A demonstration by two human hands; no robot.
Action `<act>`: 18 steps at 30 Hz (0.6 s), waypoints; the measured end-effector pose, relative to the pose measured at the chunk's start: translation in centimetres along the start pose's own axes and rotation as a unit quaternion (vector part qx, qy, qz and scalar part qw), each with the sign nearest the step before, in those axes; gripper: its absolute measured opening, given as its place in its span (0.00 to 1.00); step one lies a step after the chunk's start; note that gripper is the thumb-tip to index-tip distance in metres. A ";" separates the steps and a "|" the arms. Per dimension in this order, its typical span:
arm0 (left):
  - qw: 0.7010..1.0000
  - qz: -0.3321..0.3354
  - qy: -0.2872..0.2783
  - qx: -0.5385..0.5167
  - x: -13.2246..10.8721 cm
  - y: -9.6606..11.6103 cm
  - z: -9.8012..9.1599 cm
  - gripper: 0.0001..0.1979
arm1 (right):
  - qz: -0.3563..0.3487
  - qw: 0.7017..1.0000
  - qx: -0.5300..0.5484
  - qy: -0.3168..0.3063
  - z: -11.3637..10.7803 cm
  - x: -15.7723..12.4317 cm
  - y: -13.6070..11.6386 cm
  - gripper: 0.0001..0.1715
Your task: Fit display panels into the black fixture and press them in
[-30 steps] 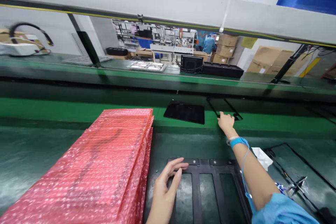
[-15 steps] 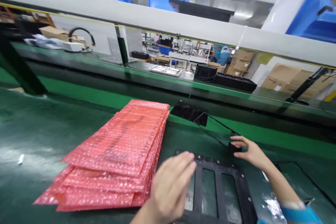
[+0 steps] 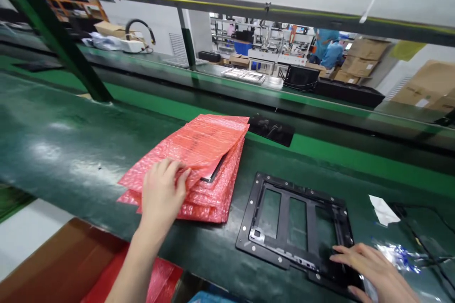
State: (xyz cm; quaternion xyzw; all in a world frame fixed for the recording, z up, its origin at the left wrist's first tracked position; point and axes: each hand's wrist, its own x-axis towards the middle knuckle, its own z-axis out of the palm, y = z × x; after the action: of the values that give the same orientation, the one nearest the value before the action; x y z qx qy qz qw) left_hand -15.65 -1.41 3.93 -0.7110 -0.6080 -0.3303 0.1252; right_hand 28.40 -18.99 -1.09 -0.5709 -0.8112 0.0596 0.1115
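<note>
A stack of red bubble-wrap bags (image 3: 199,161) lies on the green bench (image 3: 71,147). My left hand (image 3: 161,196) rests on the stack's near edge, fingers curled over the top bag, which is lifted a little so a dark part shows under it. A black plastic frame (image 3: 295,225) with three window openings lies flat to the right. My right hand (image 3: 373,270) lies on the frame's near right corner, fingers stretched out flat.
A black flat panel (image 3: 272,129) sits on the green strip behind the stack. A white paper scrap (image 3: 384,209) and thin black cables (image 3: 419,227) lie at the right. A brown box (image 3: 57,265) stands below the bench's front edge. A shelf rail runs overhead.
My left hand moved from the frame to the bag stack and lifted the top bag. My right hand came back from the far strip to the frame's near right corner. The view swung left.
</note>
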 end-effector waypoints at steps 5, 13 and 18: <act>0.956 -0.274 0.105 -0.028 -4.9 -5.7 -2.8 0.09 | -0.046 0.998 -0.024 0.032 -0.2 1.0 -0.5 0.27; 0.847 -0.527 0.055 -0.037 -15.2 -9.7 -1.1 0.13 | -0.024 0.985 0.020 0.172 0.7 2.1 -1.4 0.15; 0.787 -0.614 -0.062 -0.027 -20.6 -8.9 4.0 0.09 | 0.082 0.948 0.051 0.303 2.8 2.3 -0.8 0.13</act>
State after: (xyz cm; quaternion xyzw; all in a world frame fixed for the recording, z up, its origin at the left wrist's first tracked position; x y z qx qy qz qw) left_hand -23.72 -13.15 -13.92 -0.2102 -0.9135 -0.3089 -0.1610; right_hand 26.22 -17.03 -3.32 -0.6203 -0.6853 -0.0664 0.3759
